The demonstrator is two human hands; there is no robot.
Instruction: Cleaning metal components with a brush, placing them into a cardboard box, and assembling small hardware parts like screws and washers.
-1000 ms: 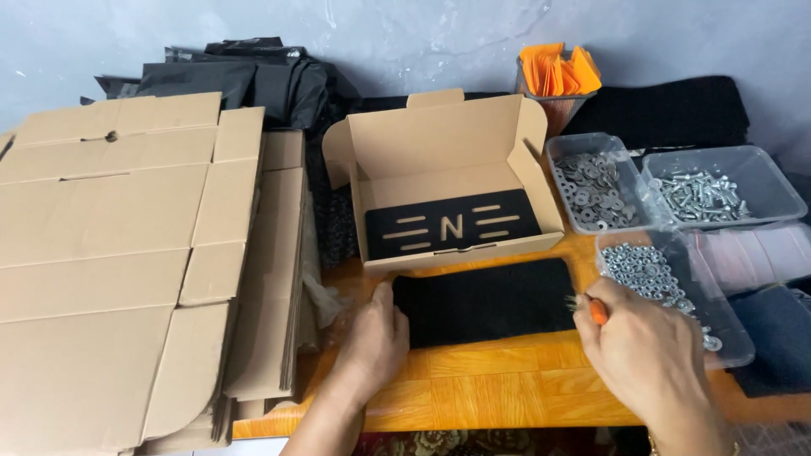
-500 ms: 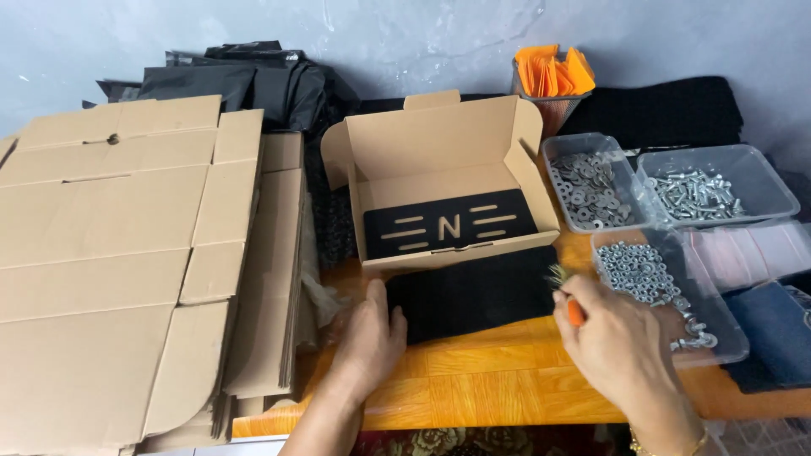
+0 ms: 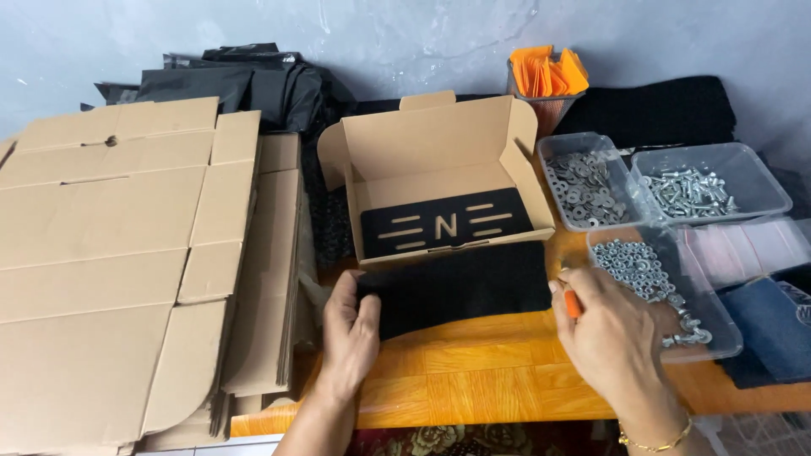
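We see left hand [image 3: 348,336] flat on left end of black textured rectangular foam sheet [image 3: 460,287], fingers spread, pinning it to orange wooden table [image 3: 473,371]. Sheet lies at 6 o'clock of open brown cardboard box [image 3: 435,156], touching its front wall. Right hand [image 3: 610,333] at sheet's 3 o'clock, fingers curled around small orange tool [image 3: 572,303], beside clear plastic tray of steel nuts [image 3: 655,283]. Flat cardboard stack [image 3: 118,270] at 9 o'clock.

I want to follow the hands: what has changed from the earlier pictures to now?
The right hand, holding a small orange thing, drew slightly left toward the black mat. The left hand stayed on the mat's left end. The open box and trays did not move.
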